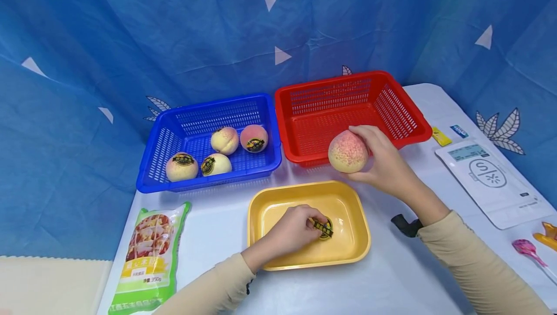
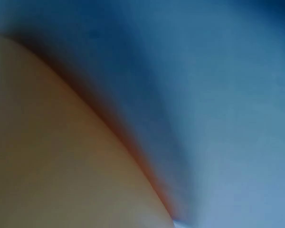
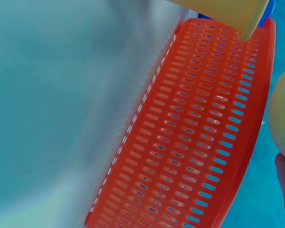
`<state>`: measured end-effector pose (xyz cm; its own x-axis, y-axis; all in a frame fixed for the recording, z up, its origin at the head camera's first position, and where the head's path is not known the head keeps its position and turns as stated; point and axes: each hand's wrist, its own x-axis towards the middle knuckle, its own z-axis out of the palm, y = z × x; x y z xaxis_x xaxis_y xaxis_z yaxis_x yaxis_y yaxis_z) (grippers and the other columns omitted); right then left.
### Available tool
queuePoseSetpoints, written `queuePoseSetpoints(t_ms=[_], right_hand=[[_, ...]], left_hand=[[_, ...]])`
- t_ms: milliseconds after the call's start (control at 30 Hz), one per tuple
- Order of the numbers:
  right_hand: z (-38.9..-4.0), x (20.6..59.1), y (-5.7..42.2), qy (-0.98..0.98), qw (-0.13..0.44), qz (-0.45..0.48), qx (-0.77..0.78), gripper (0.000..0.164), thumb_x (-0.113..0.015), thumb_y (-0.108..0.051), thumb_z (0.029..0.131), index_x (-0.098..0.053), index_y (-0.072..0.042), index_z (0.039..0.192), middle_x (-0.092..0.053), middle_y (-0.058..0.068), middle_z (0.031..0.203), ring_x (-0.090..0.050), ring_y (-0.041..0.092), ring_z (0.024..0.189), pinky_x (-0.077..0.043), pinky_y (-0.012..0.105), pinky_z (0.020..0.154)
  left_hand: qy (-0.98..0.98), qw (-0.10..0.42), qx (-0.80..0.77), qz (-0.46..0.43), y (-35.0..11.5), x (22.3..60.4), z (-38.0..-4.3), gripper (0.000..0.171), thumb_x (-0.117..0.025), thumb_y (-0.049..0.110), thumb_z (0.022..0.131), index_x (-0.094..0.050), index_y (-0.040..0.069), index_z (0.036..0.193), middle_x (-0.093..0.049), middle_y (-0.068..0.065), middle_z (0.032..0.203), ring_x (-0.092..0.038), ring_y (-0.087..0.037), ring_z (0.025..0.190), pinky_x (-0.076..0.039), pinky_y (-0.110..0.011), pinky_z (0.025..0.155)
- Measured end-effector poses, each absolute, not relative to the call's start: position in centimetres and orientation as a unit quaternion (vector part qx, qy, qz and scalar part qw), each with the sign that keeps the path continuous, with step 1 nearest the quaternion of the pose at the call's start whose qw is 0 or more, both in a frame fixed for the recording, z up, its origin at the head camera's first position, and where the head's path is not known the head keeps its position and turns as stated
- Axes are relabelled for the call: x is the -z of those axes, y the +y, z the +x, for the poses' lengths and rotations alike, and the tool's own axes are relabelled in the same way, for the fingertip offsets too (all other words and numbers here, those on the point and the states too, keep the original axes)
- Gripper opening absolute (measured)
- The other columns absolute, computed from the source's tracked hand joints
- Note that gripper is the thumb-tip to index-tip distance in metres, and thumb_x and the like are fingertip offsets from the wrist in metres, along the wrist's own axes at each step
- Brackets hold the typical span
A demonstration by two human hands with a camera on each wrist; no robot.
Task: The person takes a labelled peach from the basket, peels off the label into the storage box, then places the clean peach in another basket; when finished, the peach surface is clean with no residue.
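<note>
In the head view my right hand point(image 1: 383, 160) grips a peach point(image 1: 348, 152), pink on top and pale yellow below, raised in front of the red basket point(image 1: 300, 159). The right wrist view shows part of the same peach point(image 3: 282, 114) at its right edge, with a fingertip against it. My left hand point(image 1: 291, 230) is inside the yellow tray point(image 1: 278, 262), its thumb and forefinger pinching a black-and-gold label sticker point(image 1: 323, 228). Several peaches, among them a pink one point(image 1: 254, 138), lie in the blue basket point(image 1: 209, 183); black labels show on most. The left wrist view is too blurred for detail.
A green-and-white food bag point(image 1: 148, 257) lies left of the tray. To the right are a white digital scale point(image 1: 496, 179), a yellow packet point(image 1: 441, 136), a small blue packet point(image 1: 459, 131), a pink lollipop point(image 1: 524, 246) and an orange object point(image 1: 547, 236). A blue curtain point(image 1: 217, 30) hangs behind.
</note>
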<state>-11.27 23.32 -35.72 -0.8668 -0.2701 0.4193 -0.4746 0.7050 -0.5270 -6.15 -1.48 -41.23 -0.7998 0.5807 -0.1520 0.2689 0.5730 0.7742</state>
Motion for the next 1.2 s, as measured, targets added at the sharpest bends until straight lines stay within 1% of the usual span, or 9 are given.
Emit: queuePoseSetpoints(t_ms=[233,300,433,533,633,800,933,1100,1200], right_hand=[[-11.3,35.8,23.6,-0.912,0.150,0.196,-0.328,0.098,-0.095,-0.017,0.062,-0.042,-0.010,0.145,-0.048,0.013,0.140,-0.047,0.029,0.127,-0.054,0.057,0.094],[-11.4,35.8,23.6,-0.911,0.150,0.194,-0.330,0.097,-0.095,-0.017,0.063,-0.042,-0.010,0.145,-0.048,0.013,0.139,-0.047,0.029,0.127,-0.054,0.057,0.093],[-11.4,35.9,23.7,-0.911,0.149,0.194,-0.331,0.097,-0.095,-0.016,0.063,-0.043,-0.009,0.144,-0.048,0.014,0.139,-0.047,0.029,0.127,-0.053,0.058,0.094],[-11.4,35.9,23.8,-0.913,0.147,0.191,-0.328,0.098,-0.095,-0.016,0.062,-0.042,-0.009,0.145,-0.048,0.014,0.140,-0.047,0.030,0.127,-0.054,0.057,0.094],[-11.4,36.0,23.9,-0.916,0.147,0.184,-0.326,0.099,-0.095,-0.015,0.062,-0.042,-0.010,0.145,-0.047,0.014,0.140,-0.047,0.029,0.129,-0.054,0.056,0.094],[-11.4,35.8,24.2,-0.916,0.152,0.176,-0.325,0.099,-0.095,-0.015,0.062,-0.041,-0.010,0.146,-0.046,0.014,0.141,-0.046,0.029,0.129,-0.054,0.056,0.094],[-11.5,35.6,24.4,-0.912,0.154,0.172,-0.338,0.099,-0.095,-0.017,0.063,-0.041,-0.009,0.146,-0.047,0.014,0.140,-0.047,0.031,0.128,-0.053,0.059,0.094],[-11.7,35.3,25.0,-0.912,0.141,0.151,-0.355,0.101,-0.095,-0.024,0.063,-0.040,-0.011,0.147,-0.046,0.011,0.142,-0.044,0.028,0.131,-0.053,0.059,0.093],[-12.0,35.1,25.4,-0.911,0.130,0.140,-0.366,0.102,-0.094,-0.023,0.064,-0.038,-0.013,0.148,-0.045,0.011,0.144,-0.042,0.029,0.133,-0.054,0.061,0.091]], left_hand=[[0.880,0.196,-0.329,0.280,-1.1,41.1,-6.2,0.025,-0.072,0.003,0.082,-0.075,0.012,0.106,-0.063,0.003,0.084,-0.048,0.000,0.067,-0.043,-0.014,0.060],[0.885,0.189,-0.303,0.299,-1.1,41.1,-6.1,0.028,-0.071,0.004,0.083,-0.074,0.012,0.109,-0.064,0.004,0.086,-0.049,-0.001,0.069,-0.044,-0.014,0.062],[0.893,0.152,-0.243,0.346,-0.9,41.2,-5.7,0.031,-0.070,0.009,0.085,-0.073,0.015,0.115,-0.069,0.004,0.099,-0.060,-0.003,0.084,-0.051,-0.016,0.076],[0.898,0.128,-0.207,0.366,-0.9,40.9,-5.2,0.031,-0.068,0.012,0.088,-0.072,0.018,0.118,-0.069,0.002,0.107,-0.064,-0.007,0.097,-0.053,-0.020,0.087],[0.903,0.120,-0.186,0.368,-1.0,40.4,-5.0,0.031,-0.068,0.016,0.091,-0.070,0.018,0.122,-0.067,0.000,0.111,-0.065,-0.011,0.101,-0.054,-0.023,0.090],[0.915,0.097,-0.193,0.341,-1.5,38.6,-5.7,0.036,-0.067,0.022,0.093,-0.066,0.013,0.127,-0.066,-0.003,0.119,-0.064,-0.017,0.110,-0.053,-0.030,0.098],[0.922,0.049,-0.234,0.306,-2.5,36.9,-7.1,0.037,-0.067,0.023,0.093,-0.065,0.012,0.128,-0.065,-0.005,0.121,-0.060,-0.023,0.114,-0.051,-0.038,0.102],[0.920,-0.056,-0.273,0.277,-4.0,36.0,-9.8,0.036,-0.068,0.019,0.092,-0.066,0.008,0.126,-0.064,-0.008,0.123,-0.055,-0.027,0.112,-0.048,-0.042,0.100],[0.919,-0.101,-0.279,0.258,-4.6,35.9,-11.5,0.038,-0.069,0.018,0.091,-0.064,0.005,0.127,-0.061,-0.011,0.129,-0.053,-0.029,0.118,-0.046,-0.042,0.106]])
